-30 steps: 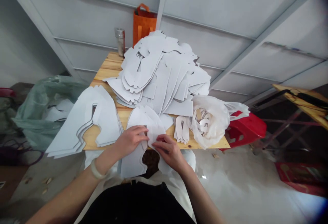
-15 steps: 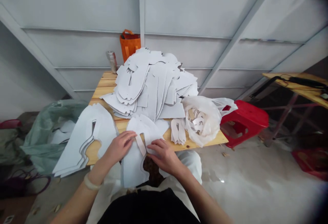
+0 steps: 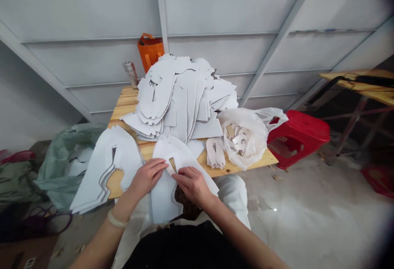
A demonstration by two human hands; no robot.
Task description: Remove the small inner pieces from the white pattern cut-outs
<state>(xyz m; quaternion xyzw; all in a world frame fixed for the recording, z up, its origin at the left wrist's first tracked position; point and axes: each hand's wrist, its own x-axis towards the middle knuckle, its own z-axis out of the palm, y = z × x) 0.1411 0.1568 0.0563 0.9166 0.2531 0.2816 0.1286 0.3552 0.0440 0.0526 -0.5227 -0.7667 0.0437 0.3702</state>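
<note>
A white cut-out sheet (image 3: 163,197) with a narrow slot lies in front of me, overhanging the table's front edge. A thin pale strip (image 3: 170,169) lies beside the slot. My left hand (image 3: 147,175) rests on the sheet left of the slot, fingers together near the strip's upper end. My right hand (image 3: 192,182) is right of the slot, its thumb and fingertips closed at the strip's lower part. Farther left is a stack of similar white sheets (image 3: 95,170). A bundle of small pale strips (image 3: 214,154) lies to the right.
A large heap of white pieces (image 3: 184,96) covers the wooden table (image 3: 123,100). Around it are a plastic bag of strips (image 3: 260,141), a metal bottle (image 3: 131,74), an orange bag (image 3: 150,51), a red stool (image 3: 301,137) and a green bag (image 3: 55,162).
My right hand has shifted left across the slot's lower end, its fingertips now on the strip. My left fingers have moved slightly closer to the strip. The camera view has shifted a little.
</note>
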